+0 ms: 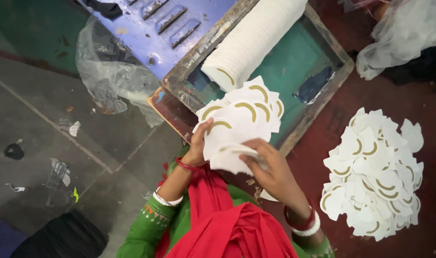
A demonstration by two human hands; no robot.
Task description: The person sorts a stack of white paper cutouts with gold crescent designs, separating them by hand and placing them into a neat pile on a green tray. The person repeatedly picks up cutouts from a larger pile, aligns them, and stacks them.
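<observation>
My left hand (197, 145) holds up a fanned bunch of white paper cut-outs (242, 117), each printed with a gold crescent. My right hand (270, 169) pinches one cut-out (232, 157) at the bottom of that bunch. Both wrists wear red and white bangles, and green sleeves and a red scarf fill the lower part of the view. A long roll-like stack of the same white cut-outs (254, 36) lies on its side just beyond the bunch.
A wooden-framed printing screen with teal mesh (299, 62) lies on the dark red table. A loose heap of printed cut-outs (375, 177) lies to the right. Crumpled clear plastic (108, 71) and a blue metal panel (156, 24) lie at left; a plastic bag (404, 33) upper right.
</observation>
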